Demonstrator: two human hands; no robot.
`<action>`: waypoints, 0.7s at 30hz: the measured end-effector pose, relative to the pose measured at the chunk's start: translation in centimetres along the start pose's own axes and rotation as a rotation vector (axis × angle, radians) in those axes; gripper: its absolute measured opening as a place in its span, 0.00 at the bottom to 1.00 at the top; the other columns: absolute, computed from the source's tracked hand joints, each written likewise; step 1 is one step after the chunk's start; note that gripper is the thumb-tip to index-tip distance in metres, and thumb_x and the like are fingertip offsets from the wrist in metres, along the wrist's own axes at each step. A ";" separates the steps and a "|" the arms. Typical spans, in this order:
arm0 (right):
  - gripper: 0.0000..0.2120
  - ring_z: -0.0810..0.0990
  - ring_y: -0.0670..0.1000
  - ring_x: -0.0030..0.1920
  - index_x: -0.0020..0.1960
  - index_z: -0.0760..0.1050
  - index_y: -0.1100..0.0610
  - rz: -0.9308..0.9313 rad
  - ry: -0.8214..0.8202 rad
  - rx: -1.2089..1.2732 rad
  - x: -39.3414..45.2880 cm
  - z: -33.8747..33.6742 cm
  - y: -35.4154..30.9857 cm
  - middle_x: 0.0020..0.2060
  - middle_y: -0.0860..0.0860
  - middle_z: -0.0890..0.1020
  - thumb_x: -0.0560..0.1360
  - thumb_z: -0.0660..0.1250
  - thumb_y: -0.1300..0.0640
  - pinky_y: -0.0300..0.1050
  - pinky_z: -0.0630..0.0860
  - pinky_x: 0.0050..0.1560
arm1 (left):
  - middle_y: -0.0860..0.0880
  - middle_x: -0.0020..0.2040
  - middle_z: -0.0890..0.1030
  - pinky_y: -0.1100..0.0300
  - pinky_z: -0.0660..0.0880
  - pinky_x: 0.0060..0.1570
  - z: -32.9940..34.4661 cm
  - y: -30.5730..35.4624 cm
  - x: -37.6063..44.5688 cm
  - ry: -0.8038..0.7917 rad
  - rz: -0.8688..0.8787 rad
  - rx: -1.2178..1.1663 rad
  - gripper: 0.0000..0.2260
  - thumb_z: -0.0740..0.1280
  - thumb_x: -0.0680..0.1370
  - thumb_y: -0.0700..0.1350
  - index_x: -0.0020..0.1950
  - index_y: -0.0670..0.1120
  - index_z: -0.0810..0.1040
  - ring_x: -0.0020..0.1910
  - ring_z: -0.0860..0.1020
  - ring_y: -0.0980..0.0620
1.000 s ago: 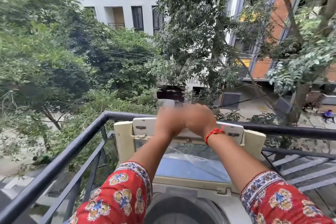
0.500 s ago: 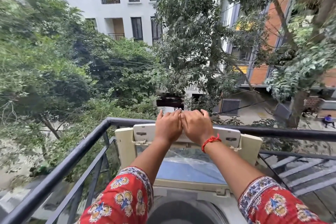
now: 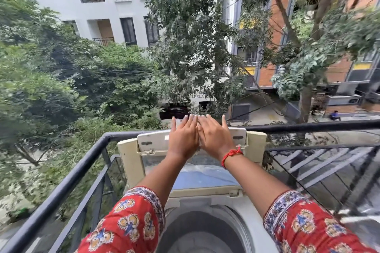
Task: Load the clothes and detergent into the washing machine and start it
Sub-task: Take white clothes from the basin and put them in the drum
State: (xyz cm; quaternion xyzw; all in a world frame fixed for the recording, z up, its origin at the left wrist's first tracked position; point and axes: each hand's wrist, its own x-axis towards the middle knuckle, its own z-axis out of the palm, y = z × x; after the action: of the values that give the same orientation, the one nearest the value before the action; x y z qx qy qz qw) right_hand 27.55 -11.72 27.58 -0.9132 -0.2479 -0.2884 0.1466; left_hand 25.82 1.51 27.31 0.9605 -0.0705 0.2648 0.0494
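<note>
Head view: both hands reach out side by side over the raised lid [image 3: 191,144] of the top-loading washing machine [image 3: 255,146] — the left hand [image 3: 183,137] and right hand [image 3: 213,136] lie flat, fingers straight and spread, inner edges touching, gripping nothing. The drum [image 3: 205,230] gapes below between red patterned sleeves [image 3: 131,224]. A red thread [image 3: 230,155] circles the right wrist — the black balcony railing [image 3: 67,178] runs just behind the machine

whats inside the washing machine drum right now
The part of the drum that shows looks bare: dark inner wall, no clothes visible. Its bottom is cut off by the picture's edge, and the sleeves cover both sides.
</note>
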 end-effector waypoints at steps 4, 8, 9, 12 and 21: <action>0.26 0.66 0.52 0.73 0.73 0.64 0.57 0.103 0.019 -0.007 -3.5 -2.3 1.6 0.71 0.54 0.71 0.82 0.45 0.46 0.66 0.56 0.72 | 0.49 0.77 0.62 0.40 0.47 0.75 -0.4 3.3 -0.7 0.010 0.130 -0.054 0.23 0.48 0.82 0.51 0.77 0.47 0.58 0.77 0.58 0.50; 0.29 0.65 0.52 0.73 0.74 0.62 0.58 0.217 0.002 -0.075 -7.7 -5.0 3.1 0.71 0.54 0.70 0.81 0.42 0.45 0.67 0.57 0.72 | 0.49 0.77 0.62 0.39 0.49 0.74 -0.3 7.3 -1.8 -0.014 0.263 -0.111 0.24 0.50 0.81 0.50 0.77 0.46 0.58 0.77 0.58 0.50; 0.29 0.65 0.52 0.73 0.74 0.62 0.58 0.244 -0.001 -0.098 -9.0 -5.6 3.5 0.71 0.54 0.70 0.80 0.42 0.45 0.67 0.57 0.72 | 0.49 0.77 0.63 0.39 0.49 0.74 0.0 8.5 -2.3 -0.017 0.296 -0.127 0.24 0.50 0.81 0.50 0.77 0.46 0.59 0.77 0.58 0.50; 0.28 0.66 0.53 0.72 0.74 0.63 0.58 0.329 0.009 -0.142 -12.8 -7.3 4.6 0.71 0.55 0.71 0.80 0.43 0.45 0.65 0.57 0.72 | 0.48 0.76 0.64 0.39 0.49 0.75 0.7 11.8 -3.8 -0.029 0.396 -0.190 0.24 0.51 0.81 0.49 0.76 0.44 0.61 0.76 0.59 0.50; 0.25 0.64 0.50 0.73 0.74 0.62 0.56 0.633 -0.019 -0.257 -27.2 -12.2 8.1 0.72 0.52 0.68 0.80 0.48 0.48 0.64 0.58 0.72 | 0.48 0.75 0.65 0.40 0.49 0.74 3.1 24.0 -10.7 -0.136 0.675 -0.365 0.26 0.48 0.79 0.51 0.76 0.45 0.61 0.76 0.60 0.50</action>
State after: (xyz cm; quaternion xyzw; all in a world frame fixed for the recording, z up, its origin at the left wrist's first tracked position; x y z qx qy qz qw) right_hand 7.03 -33.48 19.86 -0.9585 0.0850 -0.2489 0.1104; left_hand 14.37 -21.33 20.52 0.8741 -0.4315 0.1849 0.1249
